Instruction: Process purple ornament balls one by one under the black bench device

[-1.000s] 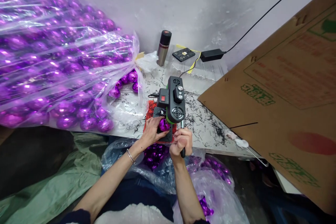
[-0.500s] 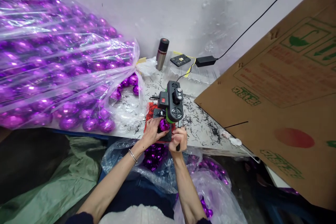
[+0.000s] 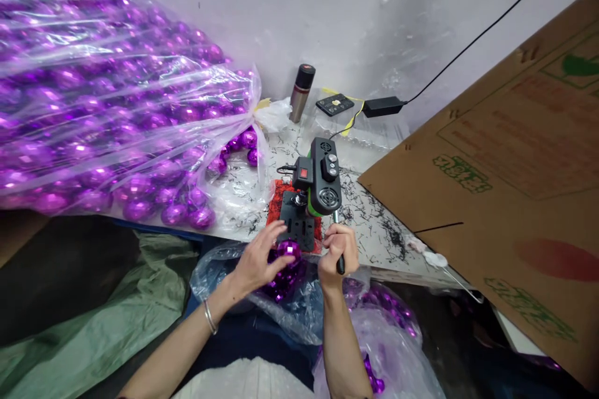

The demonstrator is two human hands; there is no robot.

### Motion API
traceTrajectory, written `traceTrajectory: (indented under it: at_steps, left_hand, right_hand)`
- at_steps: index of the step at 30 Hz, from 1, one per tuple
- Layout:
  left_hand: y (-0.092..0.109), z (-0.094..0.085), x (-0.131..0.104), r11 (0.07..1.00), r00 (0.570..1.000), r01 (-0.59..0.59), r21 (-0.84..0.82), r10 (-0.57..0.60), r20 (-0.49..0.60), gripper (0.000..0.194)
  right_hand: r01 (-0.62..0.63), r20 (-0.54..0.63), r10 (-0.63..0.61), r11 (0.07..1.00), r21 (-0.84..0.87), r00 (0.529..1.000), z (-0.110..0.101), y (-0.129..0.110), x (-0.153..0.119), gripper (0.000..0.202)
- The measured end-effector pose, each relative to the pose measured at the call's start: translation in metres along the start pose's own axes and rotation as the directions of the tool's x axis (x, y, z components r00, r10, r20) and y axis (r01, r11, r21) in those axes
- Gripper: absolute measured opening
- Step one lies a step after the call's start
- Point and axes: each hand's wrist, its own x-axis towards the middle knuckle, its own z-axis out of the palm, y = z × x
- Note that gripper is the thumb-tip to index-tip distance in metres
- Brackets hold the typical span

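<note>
My left hand point(image 3: 256, 260) is at the table's front edge with its thumb and fingers spread apart. Just beyond the thumb is a shiny purple mirrored ball point(image 3: 290, 249), above an open clear plastic bag point(image 3: 215, 277) of similar purple balls; whether the fingers touch it I cannot tell. My right hand point(image 3: 339, 252) is wrapped round the black-tipped lever handle point(image 3: 340, 264) of a small bench drill press point(image 3: 324, 176). The slotted black base plate point(image 3: 297, 224) of the press is bare and sits on a red mat point(image 3: 276, 206).
A large clear sack of purple balls point(image 3: 116, 112) fills the left of the table. Behind the press stand a thermos point(image 3: 302, 93), a black phone-like object point(image 3: 334, 104) and a power adapter point(image 3: 384, 106). A cardboard box point(image 3: 496, 199) leans in from the right. Dark shavings litter the tabletop point(image 3: 365, 212).
My left hand has drawn back from the base plate and its fingers have spread. The purple ball has come off the plate toward the bag. My right hand stays on the lever.
</note>
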Motion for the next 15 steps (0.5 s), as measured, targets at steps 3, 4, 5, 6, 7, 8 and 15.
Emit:
traceTrajectory:
  at_steps: [3,4,5,6,7,8,15]
  left_hand:
    - [-0.029,-0.026,0.062,0.984,0.977,0.172,0.051,-0.164,-0.136,0.036]
    - [-0.044,-0.032,0.090,0.956,0.951,0.277,0.097,-0.259,-0.169,0.038]
    - [-0.060,-0.036,0.117,0.910,0.915,0.387,0.147,-0.360,-0.181,0.042]
    - [-0.075,-0.038,0.143,0.847,0.867,0.494,0.197,-0.463,-0.183,0.046]
    - [-0.088,-0.039,0.165,0.777,0.813,0.582,0.241,-0.559,-0.161,0.051]
    - [-0.099,-0.037,0.182,0.718,0.764,0.640,0.273,-0.632,-0.128,0.056]
    - [-0.116,-0.018,0.208,0.708,0.732,0.672,0.218,-0.680,-0.048,0.071]
  right_hand:
    - [0.014,-0.019,-0.014,1.000,-0.004,1.000,0.003,0.005,-0.008,0.041]
    - [0.016,-0.021,-0.016,1.000,-0.004,1.000,0.003,0.005,-0.008,0.041]
    - [0.016,-0.021,-0.016,1.000,-0.004,1.000,0.004,0.005,-0.008,0.041]
    - [0.017,-0.019,-0.017,1.000,-0.003,1.000,0.004,0.004,-0.007,0.041]
    - [0.019,-0.016,-0.019,1.000,0.002,1.000,0.004,0.003,-0.006,0.040]
    - [0.022,-0.014,-0.022,1.000,0.009,1.000,0.004,0.002,-0.005,0.039]
    - [0.059,-0.039,-0.057,0.997,0.050,0.998,0.007,0.003,-0.004,0.036]
